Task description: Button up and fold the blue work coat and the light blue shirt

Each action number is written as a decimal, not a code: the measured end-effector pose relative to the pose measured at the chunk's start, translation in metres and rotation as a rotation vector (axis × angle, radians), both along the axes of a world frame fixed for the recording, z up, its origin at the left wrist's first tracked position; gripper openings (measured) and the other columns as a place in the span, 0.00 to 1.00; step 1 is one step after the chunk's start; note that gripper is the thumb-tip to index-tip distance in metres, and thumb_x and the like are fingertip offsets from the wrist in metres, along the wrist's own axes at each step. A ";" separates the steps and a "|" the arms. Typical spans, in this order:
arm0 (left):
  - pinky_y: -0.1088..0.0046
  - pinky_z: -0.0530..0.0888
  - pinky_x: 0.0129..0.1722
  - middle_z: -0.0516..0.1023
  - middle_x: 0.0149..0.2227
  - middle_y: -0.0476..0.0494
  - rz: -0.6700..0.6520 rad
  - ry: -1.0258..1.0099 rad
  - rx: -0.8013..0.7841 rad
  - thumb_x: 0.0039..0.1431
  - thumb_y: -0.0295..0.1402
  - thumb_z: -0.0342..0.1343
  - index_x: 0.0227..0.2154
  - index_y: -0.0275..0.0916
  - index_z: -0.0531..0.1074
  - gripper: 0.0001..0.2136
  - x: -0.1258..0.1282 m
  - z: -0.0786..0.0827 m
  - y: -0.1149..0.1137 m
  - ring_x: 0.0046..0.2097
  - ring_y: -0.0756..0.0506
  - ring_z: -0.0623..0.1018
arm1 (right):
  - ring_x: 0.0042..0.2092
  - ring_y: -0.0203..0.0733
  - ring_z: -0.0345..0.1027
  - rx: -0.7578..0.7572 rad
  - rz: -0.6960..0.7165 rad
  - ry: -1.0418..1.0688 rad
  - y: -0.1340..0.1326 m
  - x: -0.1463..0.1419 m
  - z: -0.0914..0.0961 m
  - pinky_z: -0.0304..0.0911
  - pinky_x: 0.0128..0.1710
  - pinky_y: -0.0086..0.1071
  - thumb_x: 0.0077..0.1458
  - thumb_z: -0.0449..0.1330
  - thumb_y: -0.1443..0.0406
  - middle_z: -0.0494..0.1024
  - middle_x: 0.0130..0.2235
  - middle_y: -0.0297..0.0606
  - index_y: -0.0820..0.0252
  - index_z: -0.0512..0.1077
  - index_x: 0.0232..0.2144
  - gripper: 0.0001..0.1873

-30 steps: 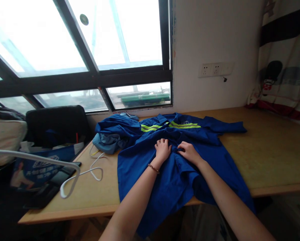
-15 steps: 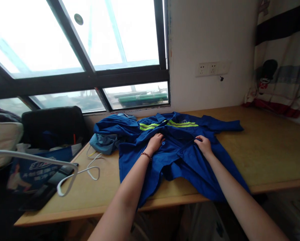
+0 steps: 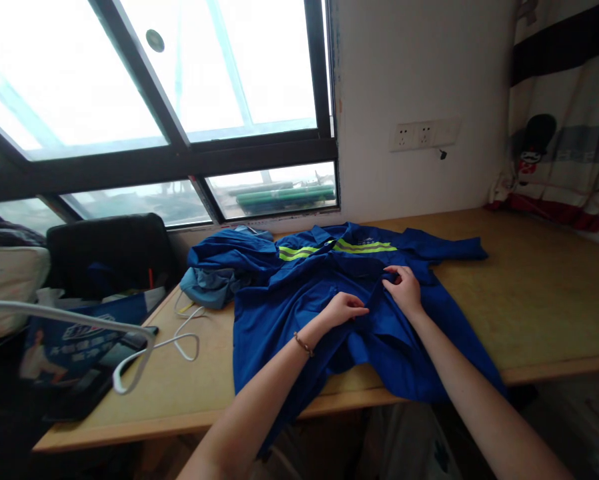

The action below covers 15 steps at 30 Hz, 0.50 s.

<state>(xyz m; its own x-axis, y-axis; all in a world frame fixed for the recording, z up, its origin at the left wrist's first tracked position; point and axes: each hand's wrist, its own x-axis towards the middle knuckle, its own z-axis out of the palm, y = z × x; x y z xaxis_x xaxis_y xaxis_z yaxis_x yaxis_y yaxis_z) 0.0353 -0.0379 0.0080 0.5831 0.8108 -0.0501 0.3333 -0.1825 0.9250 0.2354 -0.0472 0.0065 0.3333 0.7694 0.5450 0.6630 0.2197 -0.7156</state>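
A blue work jacket [image 3: 452, 347] lies front up on a wooden table [image 3: 534, 300], its collar toward the back edge and its hem at the front edge. Parts of the hem drop over that edge, and bare tabletop shows between the 2 parted front panels. A reflective band [image 3: 364, 247], yellow-green with a grey middle, crosses the chest in 2 lengths, split at the front opening. 1 sleeve stretches along the back toward the right end of the table; the other is bunched near the back left corner.

The right hand [image 3: 403, 288] has its fingers closed in a pinch on the edge of the jacket's front, lifting it into a fold. The left hand [image 3: 343, 309] is just over the other front panel, thumb and fingers curled with a small gap; I cannot tell whether any cloth is between them. A beaded bracelet [image 3: 304, 345] circles the left wrist.

Beside the bunched sleeve, at the left edge of the table, lies a light blue cloth [image 3: 207, 290]. A white cable [image 3: 54, 311] loops across the front left corner. Past the left edge are a printed blue bag [image 3: 97, 337] and a black chair [image 3: 112, 250].
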 end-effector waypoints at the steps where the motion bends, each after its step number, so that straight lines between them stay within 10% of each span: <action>1: 0.79 0.58 0.20 0.67 0.18 0.51 0.013 -0.054 -0.092 0.44 0.38 0.59 0.25 0.34 0.73 0.10 0.001 -0.003 -0.001 0.19 0.54 0.64 | 0.28 0.37 0.59 0.044 -0.026 -0.040 -0.006 -0.005 0.004 0.60 0.32 0.32 0.41 0.56 0.65 0.68 0.38 0.40 0.59 0.71 0.36 0.15; 10: 0.80 0.57 0.19 0.64 0.16 0.53 0.143 -0.314 -0.488 0.38 0.33 0.62 0.21 0.33 0.71 0.08 -0.018 0.007 -0.004 0.19 0.56 0.61 | 0.26 0.33 0.58 -0.070 0.667 -0.364 -0.045 -0.049 0.025 0.56 0.27 0.26 0.48 0.56 0.65 0.64 0.27 0.30 0.58 0.64 0.32 0.06; 15: 0.80 0.56 0.19 0.63 0.15 0.54 0.105 -0.358 -0.577 0.37 0.30 0.61 0.22 0.32 0.71 0.08 -0.017 0.007 -0.001 0.19 0.57 0.60 | 0.29 0.34 0.61 -0.052 0.658 -0.480 -0.046 -0.048 0.018 0.57 0.29 0.26 0.49 0.56 0.67 0.66 0.30 0.33 0.59 0.65 0.34 0.07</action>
